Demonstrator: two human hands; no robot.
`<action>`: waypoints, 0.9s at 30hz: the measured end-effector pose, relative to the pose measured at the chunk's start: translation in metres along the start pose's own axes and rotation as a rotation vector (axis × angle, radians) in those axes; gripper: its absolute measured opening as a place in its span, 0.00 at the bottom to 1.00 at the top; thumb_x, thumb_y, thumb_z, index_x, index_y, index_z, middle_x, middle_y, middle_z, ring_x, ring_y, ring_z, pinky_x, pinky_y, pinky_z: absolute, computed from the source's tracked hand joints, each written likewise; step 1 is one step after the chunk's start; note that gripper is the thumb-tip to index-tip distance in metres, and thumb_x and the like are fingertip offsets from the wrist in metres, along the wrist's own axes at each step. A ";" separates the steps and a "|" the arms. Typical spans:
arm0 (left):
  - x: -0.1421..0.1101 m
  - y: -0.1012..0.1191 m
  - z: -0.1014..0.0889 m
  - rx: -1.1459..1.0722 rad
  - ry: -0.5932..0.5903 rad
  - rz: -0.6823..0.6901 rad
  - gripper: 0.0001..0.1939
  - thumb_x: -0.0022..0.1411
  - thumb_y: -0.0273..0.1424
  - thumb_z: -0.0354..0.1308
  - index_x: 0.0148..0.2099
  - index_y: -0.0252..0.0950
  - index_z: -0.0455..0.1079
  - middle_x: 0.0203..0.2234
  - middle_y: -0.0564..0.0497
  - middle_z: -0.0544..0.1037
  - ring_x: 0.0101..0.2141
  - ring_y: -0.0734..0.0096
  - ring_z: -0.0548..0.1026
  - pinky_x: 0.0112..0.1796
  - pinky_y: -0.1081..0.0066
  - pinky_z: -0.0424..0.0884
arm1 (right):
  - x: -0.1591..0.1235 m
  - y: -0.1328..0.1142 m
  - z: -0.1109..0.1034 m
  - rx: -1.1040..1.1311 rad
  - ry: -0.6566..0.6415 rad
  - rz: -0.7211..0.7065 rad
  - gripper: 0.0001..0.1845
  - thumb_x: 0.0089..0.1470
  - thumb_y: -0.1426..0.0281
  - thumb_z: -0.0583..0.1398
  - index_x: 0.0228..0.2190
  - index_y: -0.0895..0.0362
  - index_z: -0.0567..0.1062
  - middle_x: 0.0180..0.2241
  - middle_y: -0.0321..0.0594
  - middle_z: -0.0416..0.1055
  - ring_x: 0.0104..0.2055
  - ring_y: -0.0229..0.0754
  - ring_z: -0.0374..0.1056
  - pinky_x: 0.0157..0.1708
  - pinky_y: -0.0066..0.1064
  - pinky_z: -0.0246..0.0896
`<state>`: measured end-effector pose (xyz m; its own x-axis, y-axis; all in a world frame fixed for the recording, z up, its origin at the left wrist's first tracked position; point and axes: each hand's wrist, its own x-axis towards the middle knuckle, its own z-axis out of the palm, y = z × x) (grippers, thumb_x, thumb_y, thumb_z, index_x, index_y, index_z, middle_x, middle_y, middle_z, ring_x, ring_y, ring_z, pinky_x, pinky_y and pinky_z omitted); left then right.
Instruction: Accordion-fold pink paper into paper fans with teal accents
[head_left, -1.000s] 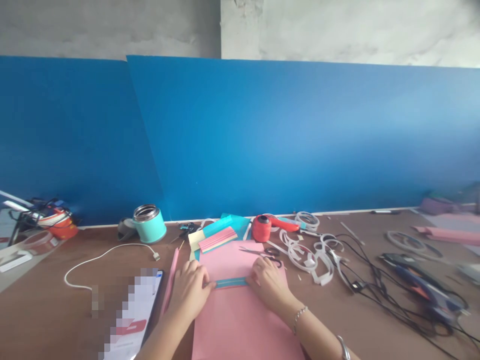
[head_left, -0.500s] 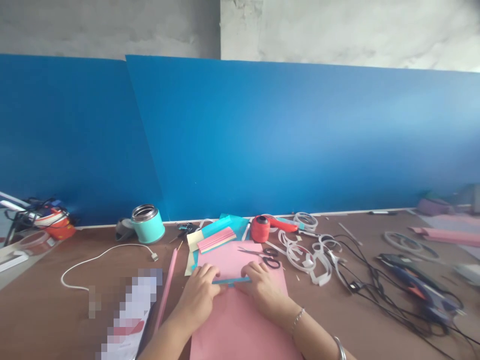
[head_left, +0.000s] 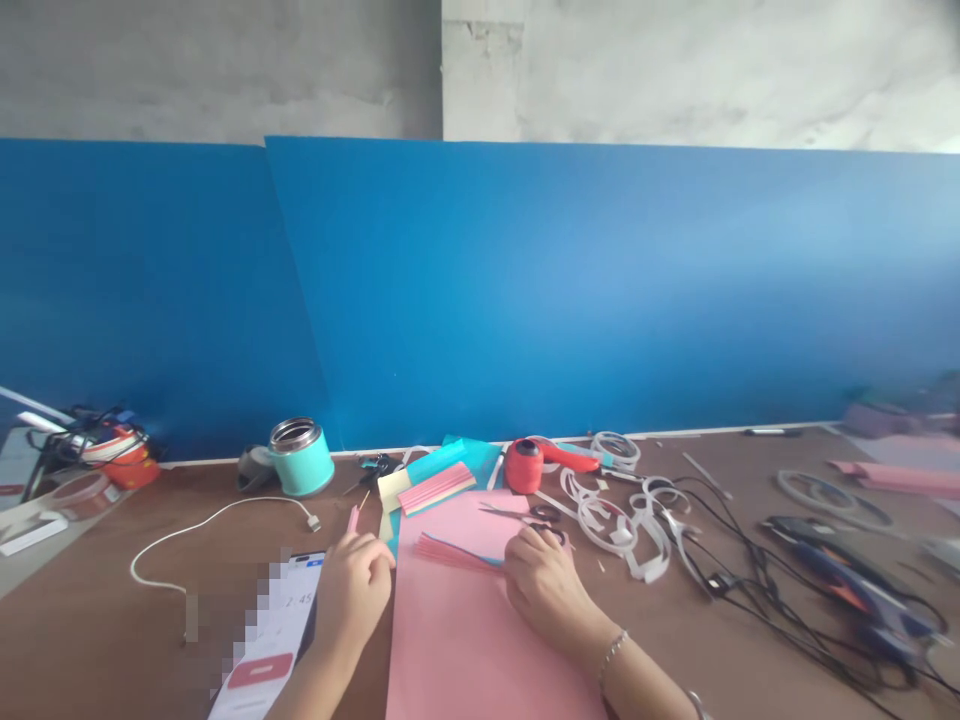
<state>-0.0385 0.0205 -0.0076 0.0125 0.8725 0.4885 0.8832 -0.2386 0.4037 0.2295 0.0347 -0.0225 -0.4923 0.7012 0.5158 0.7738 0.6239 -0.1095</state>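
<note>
The folded paper strip [head_left: 454, 551] is pink, with a thin blue line along its upper edge; its pleats are narrow and lie close together, and they spread a little at the left end, like a small fan; toward the right it becomes narrower, and this end goes into the right hand [head_left: 544, 580], whose grip is closed with bent fingers around it; the strip is over the upper part of a pink sheet [head_left: 480, 640] on the brown worktop [head_left: 712, 640]; whether its free end touches the sheet, I am not able to tell.

The left hand [head_left: 354, 590] is beside the left edge of the sheet, at a thin pink strip [head_left: 353, 520]; its fingers are curled, but whether its grip has hold of this strip is not clear; beyond the folded strip lie a pleated pink bundle [head_left: 436, 488] and scissors [head_left: 517, 515].
</note>
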 end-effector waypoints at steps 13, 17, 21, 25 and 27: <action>-0.012 0.067 0.011 -0.732 -0.281 -0.262 0.23 0.61 0.49 0.49 0.29 0.35 0.73 0.22 0.51 0.74 0.26 0.68 0.70 0.27 0.73 0.64 | 0.005 -0.028 -0.017 0.137 0.195 -0.161 0.13 0.56 0.81 0.50 0.34 0.56 0.72 0.30 0.38 0.70 0.29 0.38 0.60 0.31 0.32 0.51; -0.016 0.063 0.021 -0.660 -0.147 -0.315 0.25 0.60 0.51 0.50 0.27 0.34 0.72 0.18 0.52 0.71 0.22 0.69 0.68 0.25 0.73 0.64 | 0.008 -0.036 -0.017 0.089 0.102 -0.248 0.15 0.58 0.82 0.49 0.36 0.56 0.72 0.29 0.39 0.71 0.28 0.38 0.62 0.30 0.32 0.55; -0.019 0.055 0.019 -0.460 -0.002 -0.155 0.21 0.66 0.44 0.44 0.38 0.37 0.74 0.23 0.50 0.75 0.26 0.66 0.71 0.30 0.70 0.68 | 0.004 -0.037 -0.022 0.059 0.164 -0.275 0.17 0.57 0.80 0.50 0.45 0.55 0.70 0.36 0.43 0.73 0.35 0.41 0.66 0.35 0.34 0.59; -0.017 0.052 0.013 -0.127 0.144 0.136 0.17 0.66 0.30 0.42 0.51 0.37 0.68 0.36 0.46 0.75 0.38 0.61 0.71 0.41 0.62 0.67 | -0.007 -0.035 -0.027 -0.043 0.386 -0.328 0.21 0.54 0.79 0.53 0.48 0.52 0.69 0.41 0.44 0.74 0.47 0.46 0.66 0.47 0.39 0.55; -0.017 0.053 0.016 0.070 0.142 0.227 0.20 0.63 0.24 0.44 0.55 0.36 0.65 0.35 0.46 0.74 0.38 0.60 0.71 0.41 0.60 0.66 | -0.008 -0.036 -0.028 -0.094 0.435 -0.346 0.20 0.54 0.78 0.54 0.47 0.50 0.70 0.41 0.42 0.75 0.51 0.46 0.64 0.52 0.39 0.51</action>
<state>0.0161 0.0002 -0.0069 0.1521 0.7307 0.6655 0.8957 -0.3866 0.2197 0.2170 -0.0030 0.0013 -0.5294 0.2416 0.8132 0.6385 0.7447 0.1944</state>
